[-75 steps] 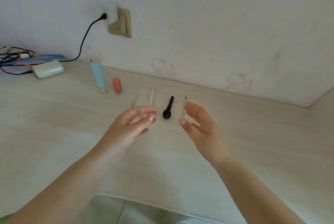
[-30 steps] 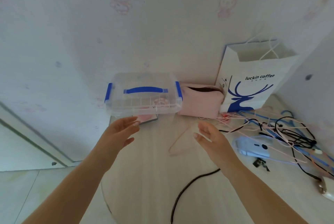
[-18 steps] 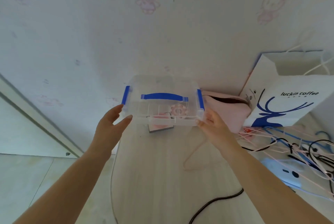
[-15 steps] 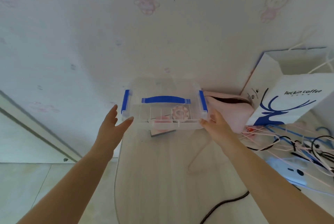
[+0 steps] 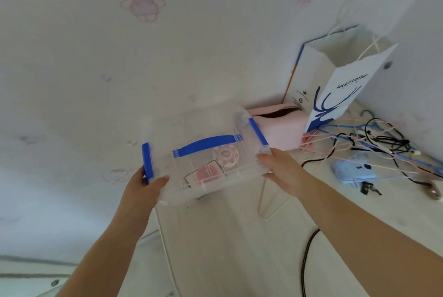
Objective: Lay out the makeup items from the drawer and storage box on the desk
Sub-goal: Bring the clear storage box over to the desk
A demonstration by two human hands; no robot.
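Pale tabletop against a cartoon-papered wall fills my view, and between my two hands I hold the clear storage box tilted, left end lower. My left hand grips the end by its blue latch, thumb over the front rim, while my right hand clasps the opposite corner, both arms outstretched. Inside I see a pink round item and a patterned round compact; beyond stand a pink pouch, a paper bag and tangled cables.
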